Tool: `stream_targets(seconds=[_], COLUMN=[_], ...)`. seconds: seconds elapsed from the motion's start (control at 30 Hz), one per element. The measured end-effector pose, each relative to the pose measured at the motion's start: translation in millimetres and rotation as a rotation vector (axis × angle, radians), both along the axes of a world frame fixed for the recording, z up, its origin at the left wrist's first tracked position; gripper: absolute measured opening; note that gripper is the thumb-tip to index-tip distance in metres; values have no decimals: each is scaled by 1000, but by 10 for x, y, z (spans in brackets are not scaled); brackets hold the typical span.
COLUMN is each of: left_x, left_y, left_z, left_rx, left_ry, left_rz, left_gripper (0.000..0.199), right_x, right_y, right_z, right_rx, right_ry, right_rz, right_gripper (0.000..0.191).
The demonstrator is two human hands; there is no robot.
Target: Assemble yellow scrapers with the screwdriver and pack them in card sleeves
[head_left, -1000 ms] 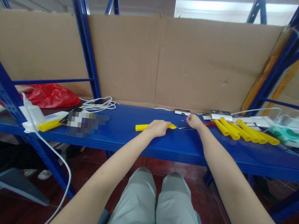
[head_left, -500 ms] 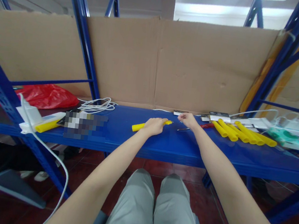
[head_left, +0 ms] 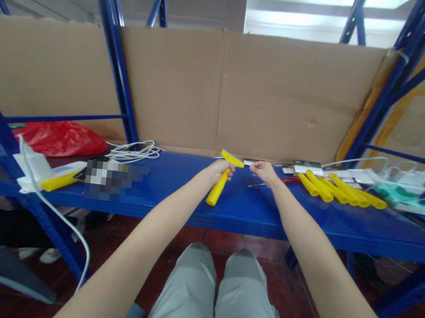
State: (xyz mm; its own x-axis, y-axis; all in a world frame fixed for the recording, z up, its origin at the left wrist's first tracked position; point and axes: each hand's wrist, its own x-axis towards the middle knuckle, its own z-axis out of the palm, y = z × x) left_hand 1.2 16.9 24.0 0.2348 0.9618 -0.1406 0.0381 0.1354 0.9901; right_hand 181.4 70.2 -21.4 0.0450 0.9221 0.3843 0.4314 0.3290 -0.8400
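Note:
My left hand (head_left: 220, 169) is closed around the neck of a yellow T-shaped scraper (head_left: 214, 194). Its round handle slants down toward the front edge, and its wide flat head sticks out above my fingers. To the right, my right hand (head_left: 263, 170) has thumb and fingertips pinched together near the scraper's head, apart from it. Whatever lies between those fingertips is too small to make out. Just below my right hand, a thin metal tool (head_left: 257, 185) lies on the blue bench, and red handles (head_left: 290, 179) show beyond my wrist.
Several yellow tubular handles (head_left: 325, 188) lie in a row on the right, before black-and-white packets (head_left: 307, 167). A coiled white cable (head_left: 136, 150), red plastic bag (head_left: 60, 136) and another yellow handle (head_left: 59, 180) lie left. Cardboard (head_left: 167, 86) walls the back; blue posts (head_left: 122, 55) flank the bench.
My left hand has turned the scraper: its handle swung from nearly level to slanting down toward me, and its flat head now shows. My right hand stays pinched in about the same place.

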Motion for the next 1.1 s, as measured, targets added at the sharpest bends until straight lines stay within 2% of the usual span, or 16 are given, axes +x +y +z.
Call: stream_targets(seconds=[0.13, 0.27, 0.37, 0.57, 0.83, 1.1], left_x=[-38, -101, -128, -126, -119, -104], left_y=[49, 148, 170, 73, -11, -66], left_z=[-160, -297, -345, -338, -305, -258], left_rx=[-173, -223, -239, -223, -222, -209], left_ry=[-102, -199, -231, -196, -190, -192], left_rz=[-24, -111, -157, -158, -158, -119], left_gripper=[20, 17, 16, 16, 14, 17], right_x=[-11, -45, -83, -173, -191, -219], right_y=[-4, -36, -67, -121, -160, -135], right_z=[6, 16, 14, 4, 11, -31], right_rx=[-5, -15, -38, -92, -134, -105], right_ry=[53, 84, 37, -68, -88, -11], right_rz=[19, 75, 164, 348, 347, 339], right_gripper=[4, 6, 10, 9, 6, 16])
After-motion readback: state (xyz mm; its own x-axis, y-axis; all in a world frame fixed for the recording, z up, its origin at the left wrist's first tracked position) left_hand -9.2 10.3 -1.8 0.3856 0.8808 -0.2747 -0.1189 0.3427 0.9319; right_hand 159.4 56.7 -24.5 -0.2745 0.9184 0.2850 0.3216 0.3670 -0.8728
